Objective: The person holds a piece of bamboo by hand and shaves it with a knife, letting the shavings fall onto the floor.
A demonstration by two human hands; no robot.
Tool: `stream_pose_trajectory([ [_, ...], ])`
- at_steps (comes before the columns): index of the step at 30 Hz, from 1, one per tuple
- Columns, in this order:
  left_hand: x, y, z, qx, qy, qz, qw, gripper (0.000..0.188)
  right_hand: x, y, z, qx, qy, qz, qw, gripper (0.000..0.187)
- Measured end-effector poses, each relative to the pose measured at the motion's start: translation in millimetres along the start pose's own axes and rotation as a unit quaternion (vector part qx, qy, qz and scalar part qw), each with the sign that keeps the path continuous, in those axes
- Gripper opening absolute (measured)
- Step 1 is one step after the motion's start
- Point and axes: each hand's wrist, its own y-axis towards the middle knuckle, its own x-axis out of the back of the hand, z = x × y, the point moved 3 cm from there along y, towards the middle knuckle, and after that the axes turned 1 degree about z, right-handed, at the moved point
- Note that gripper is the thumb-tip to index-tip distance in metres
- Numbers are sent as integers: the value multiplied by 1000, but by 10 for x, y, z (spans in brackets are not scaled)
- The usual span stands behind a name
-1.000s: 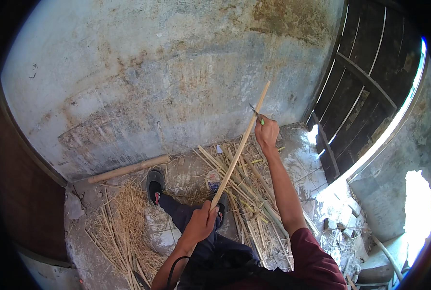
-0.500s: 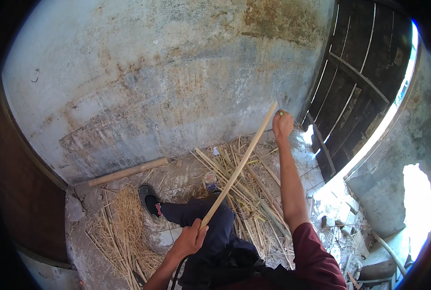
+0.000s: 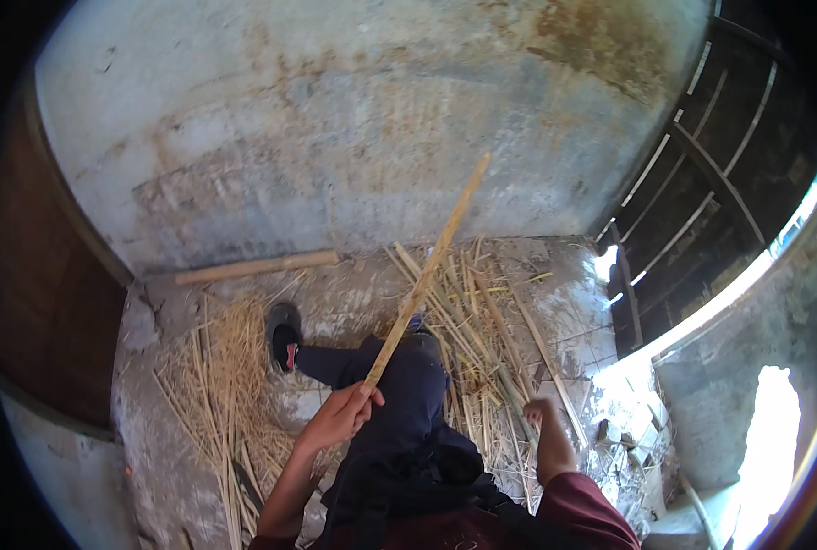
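Note:
A long, flat bamboo strip (image 3: 427,280) rises at a slant from my left hand (image 3: 337,417), whose fingers pinch its lower end. Its far tip stands out in front of the wall, well above the floor. My right hand (image 3: 544,417) is low at my right side, beside a pile of split bamboo pieces (image 3: 482,339). Its fingers are curled, and whatever they may hold does not show clearly. My bent leg (image 3: 399,394) lies beneath the strip, with a dark shoe (image 3: 284,335) on the floor.
Thin bamboo shavings (image 3: 234,367) and long strips heap up on the left. A bamboo pole (image 3: 257,268) lies along the foot of the stained wall (image 3: 372,156). At right are a dark slatted door (image 3: 701,183) and broken rubble (image 3: 637,435); a brown panel (image 3: 51,266) stands left.
My right hand has come down and back from near the strip's far tip to beside the bamboo pile. The strip stays in my left hand, its face turned slightly. The view has shifted.

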Motion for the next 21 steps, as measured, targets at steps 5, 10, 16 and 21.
stream_pose_trajectory([
  [5,93,10,-172,29,-110,4,993,33,-1335,85,-49,-32,177,40,983,28],
  [10,32,368,-507,4,-144,28,989,28,-793,136,-75,185,96,-335,919,38],
  [16,-246,863,-537,-14,-108,59,992,29,-132,-1139,1469,273,417,-426,755,20],
  [21,-480,1196,-554,-102,42,24,994,31,246,-2981,2371,454,475,-379,652,11],
])
